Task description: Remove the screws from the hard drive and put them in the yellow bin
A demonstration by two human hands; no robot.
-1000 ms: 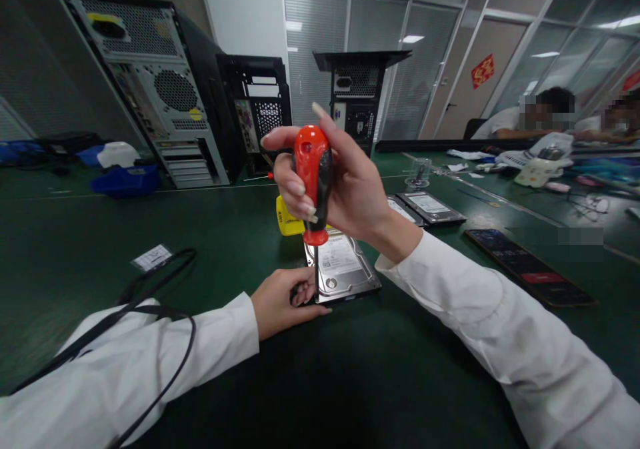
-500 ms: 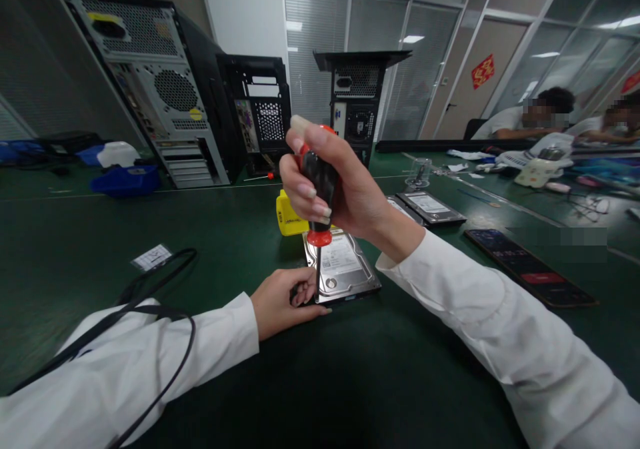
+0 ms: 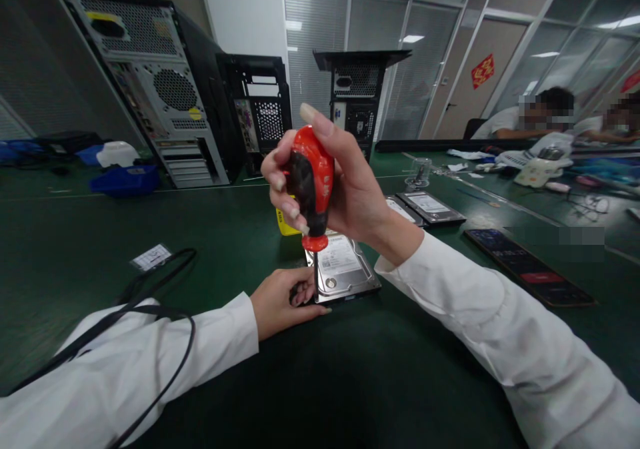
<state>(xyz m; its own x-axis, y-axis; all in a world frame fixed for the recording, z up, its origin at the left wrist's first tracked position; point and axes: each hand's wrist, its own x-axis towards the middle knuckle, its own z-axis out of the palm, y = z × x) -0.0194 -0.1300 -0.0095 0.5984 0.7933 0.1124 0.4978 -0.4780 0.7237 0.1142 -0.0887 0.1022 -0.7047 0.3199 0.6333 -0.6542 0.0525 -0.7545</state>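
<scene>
A silver hard drive [image 3: 345, 262] lies flat on the green table, label side up. My right hand [image 3: 350, 182] is closed round the red and black handle of a screwdriver [image 3: 315, 182], its thumb raised near the handle's top. The shaft points down to the drive's near left corner; the exact spot under the tip is too small to make out. At that same corner, my left hand [image 3: 285, 302] grips the drive, with curled fingers close to the shaft and the thumb along the front edge.
Behind the drive is a partly hidden yellow object [image 3: 286, 219]. More hard drives [image 3: 433, 207] and a phone [image 3: 530, 265] lie to the right. Computer cases [image 3: 185, 95] stand at the back. A black cable [image 3: 193, 332] crosses my left sleeve. Two people sit at the far right.
My right hand's fingers have shifted and opened somewhat round the screwdriver handle, which has turned to show more red. My left hand and the drive have stayed put.
</scene>
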